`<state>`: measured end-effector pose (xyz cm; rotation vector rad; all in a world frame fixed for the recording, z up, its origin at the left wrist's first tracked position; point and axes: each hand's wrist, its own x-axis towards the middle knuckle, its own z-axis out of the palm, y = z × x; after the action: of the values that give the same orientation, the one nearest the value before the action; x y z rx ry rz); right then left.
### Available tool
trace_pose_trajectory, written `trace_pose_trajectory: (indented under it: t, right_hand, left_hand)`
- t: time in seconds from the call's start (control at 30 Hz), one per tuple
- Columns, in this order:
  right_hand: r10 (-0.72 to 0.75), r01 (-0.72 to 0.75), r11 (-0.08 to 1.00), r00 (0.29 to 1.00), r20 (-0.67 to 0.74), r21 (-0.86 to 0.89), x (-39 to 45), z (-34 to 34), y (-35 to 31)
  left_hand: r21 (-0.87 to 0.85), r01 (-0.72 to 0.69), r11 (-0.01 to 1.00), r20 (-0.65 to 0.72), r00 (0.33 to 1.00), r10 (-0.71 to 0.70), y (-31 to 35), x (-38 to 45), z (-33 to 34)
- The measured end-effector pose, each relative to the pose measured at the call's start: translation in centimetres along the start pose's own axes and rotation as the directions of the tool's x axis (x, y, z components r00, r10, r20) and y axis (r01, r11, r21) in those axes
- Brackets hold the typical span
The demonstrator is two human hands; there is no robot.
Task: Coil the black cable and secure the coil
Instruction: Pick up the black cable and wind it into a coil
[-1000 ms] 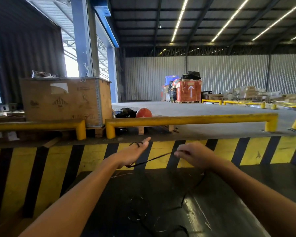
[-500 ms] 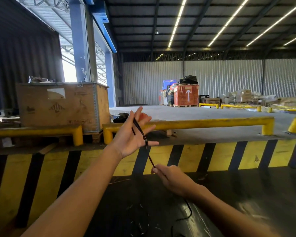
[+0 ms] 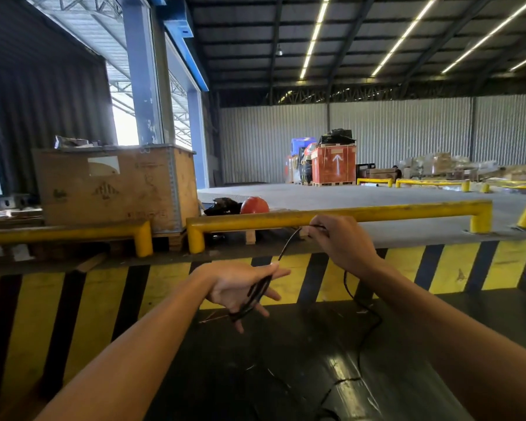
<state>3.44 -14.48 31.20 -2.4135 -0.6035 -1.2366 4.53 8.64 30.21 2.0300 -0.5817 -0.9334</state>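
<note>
A thin black cable [image 3: 289, 240] runs between both hands. My left hand [image 3: 240, 290] is held palm up in the middle of the view, fingers spread, with a few loops of the cable lying across the palm and pinned under the thumb. Up and to the right, my right hand [image 3: 340, 241] pinches the cable in front of the yellow rail. From that hand the loose end hangs down and trails over the dark glossy floor [image 3: 286, 360] toward the bottom edge.
A low wall striped yellow and black [image 3: 104, 293] stands just ahead. Yellow guard rails [image 3: 407, 209] top it. Behind on the left sits a large wooden crate [image 3: 110, 186], with an orange helmet [image 3: 254, 205] beside it. Pallets and boxes stand far back.
My left hand has dropped from raised to lower with the palm up, loops now across it. My right hand has swung up and to the right, drawing the cable out.
</note>
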Motion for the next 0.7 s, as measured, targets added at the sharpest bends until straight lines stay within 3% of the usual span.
trace_pose_trajectory:
  t: [0.1, 0.17, 0.23, 0.3, 0.33, 0.4, 0.47, 0.57, 0.63, 0.7]
  right_hand:
    - [0.127, -0.126, 0.992, 0.992, -0.017, 0.022, -1.3, 1.3, 0.1]
    - [0.179, -0.190, 0.978, 0.976, 0.121, 0.082, -3.2, 2.5, -0.2]
    - [0.188, -0.241, 0.963, 0.923, 0.336, 0.123, -5.2, 4.1, -1.5]
    - [0.148, -0.258, 0.957, 0.827, 0.542, 0.132, -7.2, 5.8, -3.2]
    - [0.108, -0.251, 0.956, 0.783, 0.613, 0.152, -7.9, 6.3, -4.0]
    - [0.030, -0.215, 0.957, 0.737, 0.675, 0.192, -8.6, 6.6, -4.9]
    - [-0.005, -0.179, 0.965, 0.726, 0.688, 0.195, -8.0, 5.5, -5.0]
    - [-0.046, -0.077, 0.984, 0.755, 0.654, 0.158, -6.1, 3.0, -4.2]
    - [-0.069, 0.015, 0.996, 0.785, 0.616, 0.093, -4.7, 1.2, -3.0]
    - [-0.053, 0.036, 0.998, 0.843, 0.535, 0.041, -3.2, -0.5, -1.4]
  left_hand:
    - [-0.205, -0.216, 0.955, 0.166, 0.954, 0.251, 1.3, -0.5, 0.9]
    - [-0.410, -0.361, 0.838, 0.136, 0.884, 0.448, 2.1, -0.9, 0.6]
    - [-0.570, -0.483, 0.665, -0.030, 0.821, 0.571, 3.2, -1.2, 0.2]
    - [-0.632, -0.596, 0.496, -0.246, 0.760, 0.601, 4.2, -1.4, -0.2]
    - [-0.615, -0.639, 0.462, -0.326, 0.740, 0.589, 4.5, -1.4, -0.5]
    - [-0.485, -0.678, 0.552, -0.421, 0.734, 0.533, 4.5, -1.2, -0.9]
    - [-0.295, -0.636, 0.713, -0.498, 0.740, 0.453, 3.7, -0.8, -1.3]
    - [-0.060, -0.444, 0.894, -0.598, 0.733, 0.324, 1.7, 0.1, -1.8]
    - [0.184, -0.154, 0.971, -0.595, 0.769, 0.235, -0.2, 0.6, -2.3]
    - [0.378, 0.143, 0.915, -0.553, 0.827, 0.099, -2.6, 1.2, -2.6]
